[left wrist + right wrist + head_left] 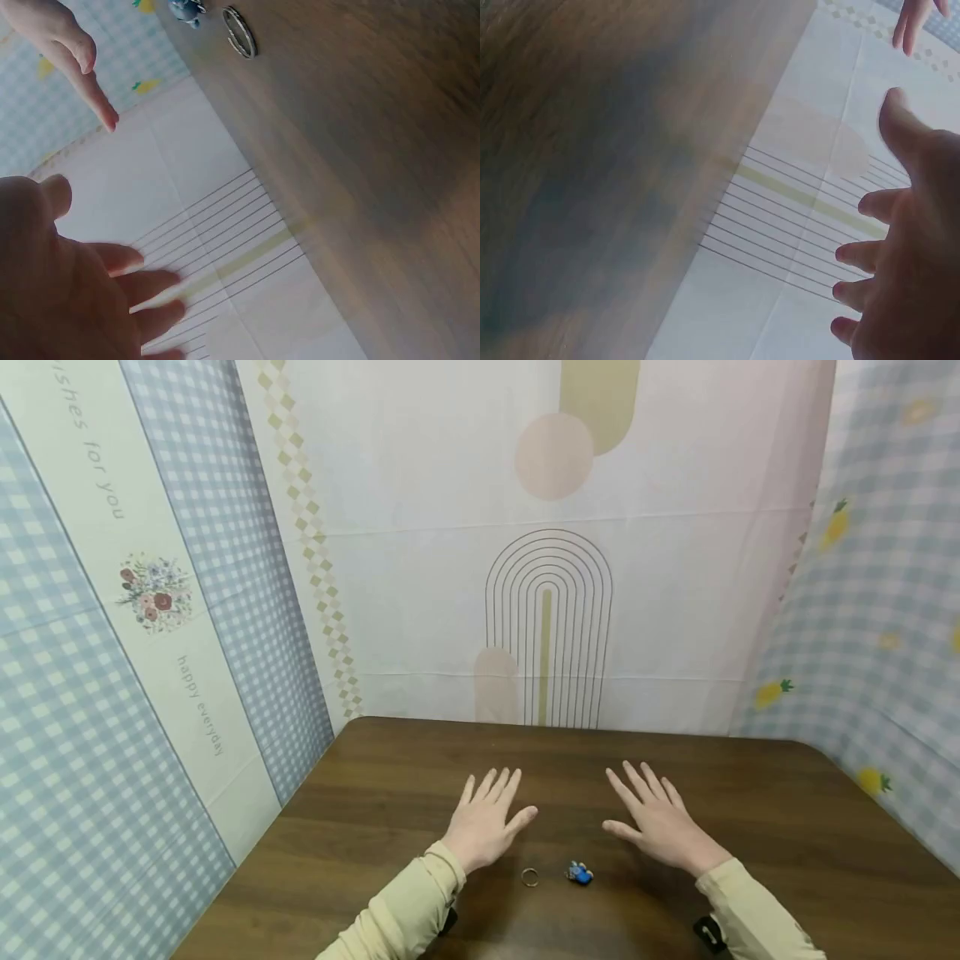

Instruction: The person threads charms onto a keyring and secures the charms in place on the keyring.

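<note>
Brown table point(390, 756), my left hand point(483, 827) and right hand point(660, 828) spread empty.
Sweeping could scatter the trinket point(581, 874) beside the ring point(530, 886).

1. Place: small cloth-lined nook around a table, indoor look; home or makeshift booth, can't tell which.
2. Brown wood-grain tabletop point(566, 785), rounded far corners, domestic style.
3. Left side: blue-and-white gingham cloth point(236, 552), pale strip printed with a bouquet point(156, 593) and "happy everyday", so household fabric.
4. Back: white cloth point(420, 577), line-arch print point(547, 627), diamond border point(307, 518); crease lines show it's hung fabric.
5. Right: pale gingham cloth point(900, 627) with yellow pineapples, hanging in loose folds.
6. Cloths enclose the table on three sides.
</note>
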